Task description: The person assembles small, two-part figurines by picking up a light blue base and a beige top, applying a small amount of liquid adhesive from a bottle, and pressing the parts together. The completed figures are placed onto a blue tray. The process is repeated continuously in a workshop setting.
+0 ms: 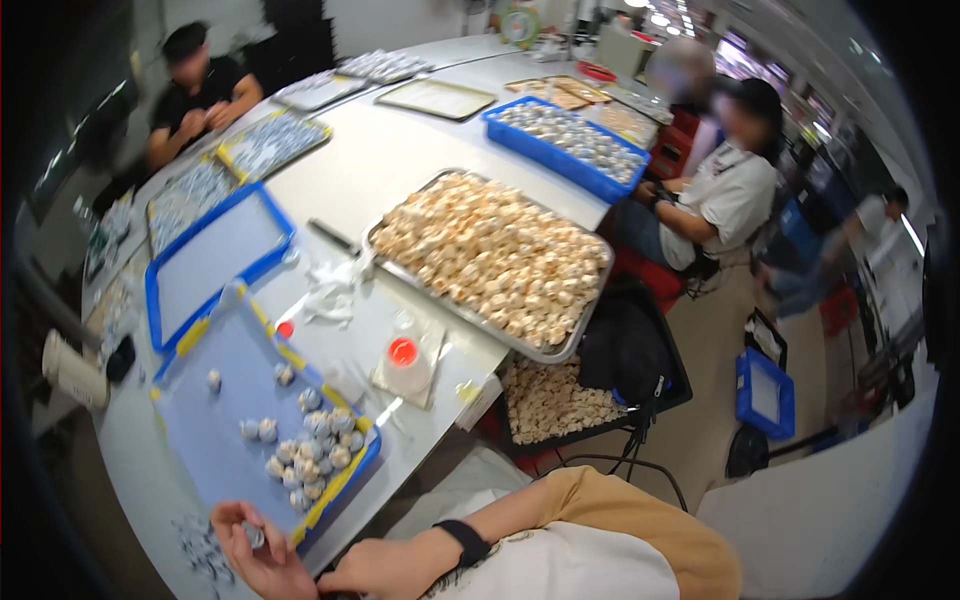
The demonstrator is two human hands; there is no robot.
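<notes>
Between left hand (262, 555) fingers (232, 518): small wrapped piece (254, 536), pinched; right hand (372, 570) closure unclear.

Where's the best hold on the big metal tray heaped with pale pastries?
Probably the raised rim of the metal tray at its two short ends, one hand per end, fingers hooked under the lip from outside. The pale pastries are heaped nearly edge to edge, so nothing inside is free to hold. Its near end overhangs the white table, which leaves room under the rim there.
</notes>
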